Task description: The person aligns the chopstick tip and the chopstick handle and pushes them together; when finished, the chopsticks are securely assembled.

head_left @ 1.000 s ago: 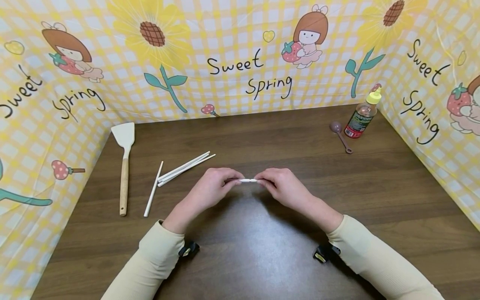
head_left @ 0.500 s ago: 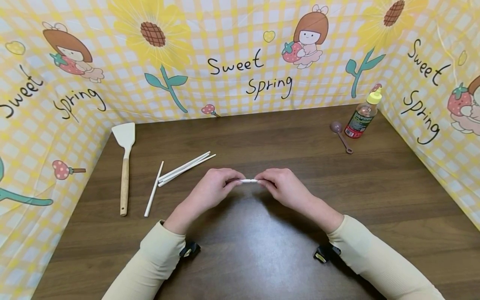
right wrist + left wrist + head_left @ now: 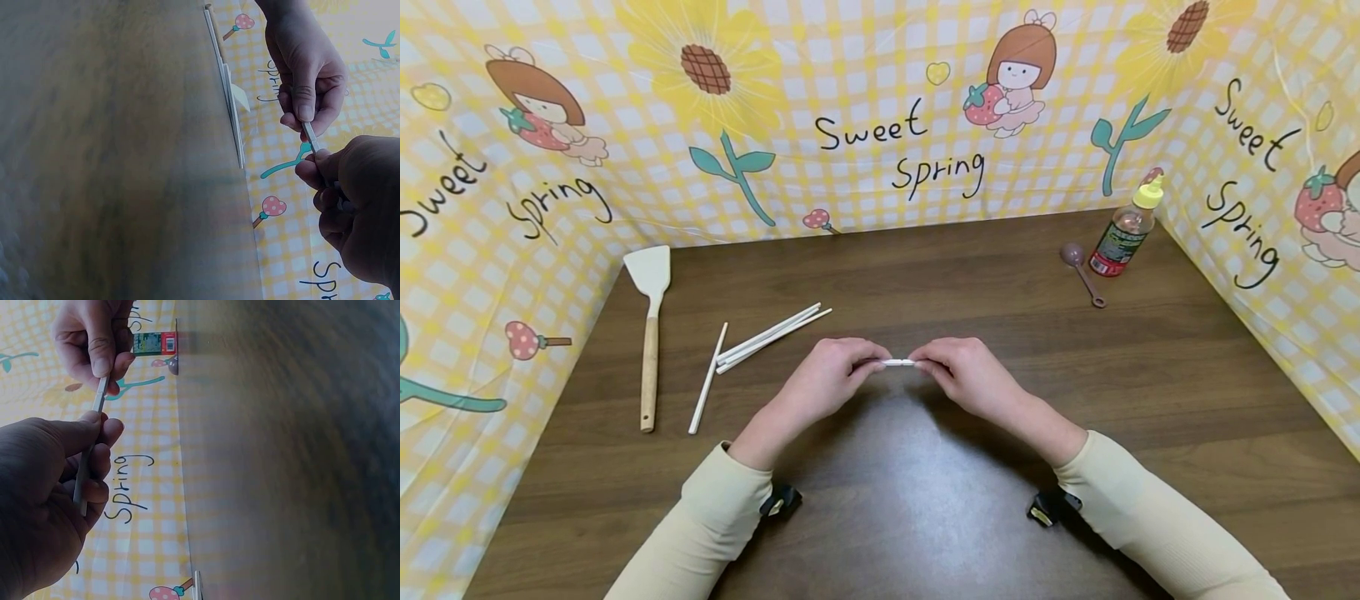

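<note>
In the head view, a slim white chopstick (image 3: 897, 362) is held level between both hands, above the middle of the table. My left hand (image 3: 831, 379) pinches it from the left and my right hand (image 3: 966, 375) from the right. Only a short middle stretch shows there, with a small mark or seam across it. In the left wrist view the chopstick (image 3: 101, 394) runs back through the left palm, its end poking out below the curled fingers. The right wrist view shows the right thumb and fingers gripping the chopstick (image 3: 310, 135); most of that part is hidden.
Several white chopsticks (image 3: 767, 339) lie on the brown table (image 3: 895, 517) at left, one (image 3: 707, 379) set apart at an angle. Further left lies a spatula (image 3: 650, 342) with a wooden handle. At back right are a purple measuring spoon (image 3: 1082, 273) and a yellow-capped bottle (image 3: 1123, 233).
</note>
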A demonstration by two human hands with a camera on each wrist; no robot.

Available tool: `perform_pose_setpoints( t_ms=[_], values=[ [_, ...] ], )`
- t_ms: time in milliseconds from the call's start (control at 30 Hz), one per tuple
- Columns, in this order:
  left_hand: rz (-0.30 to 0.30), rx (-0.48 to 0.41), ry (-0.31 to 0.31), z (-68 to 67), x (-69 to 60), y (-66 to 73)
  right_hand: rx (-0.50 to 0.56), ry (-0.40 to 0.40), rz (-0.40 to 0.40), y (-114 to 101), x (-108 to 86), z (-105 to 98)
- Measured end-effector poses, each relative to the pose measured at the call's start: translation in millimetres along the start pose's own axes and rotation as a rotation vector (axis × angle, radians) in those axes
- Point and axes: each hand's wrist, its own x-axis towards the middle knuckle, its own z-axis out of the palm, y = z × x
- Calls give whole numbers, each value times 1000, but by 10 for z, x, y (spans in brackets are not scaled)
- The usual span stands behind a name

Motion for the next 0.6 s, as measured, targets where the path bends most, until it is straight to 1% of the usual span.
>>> perform_pose_setpoints(
  t_ms=[400, 600],
  values=[
    [18, 14, 9, 5, -9, 17, 16, -4, 14, -23, -1, 8],
    [40, 26, 17, 17, -13, 29, 18, 10, 3, -34, -9, 21]
  ],
)
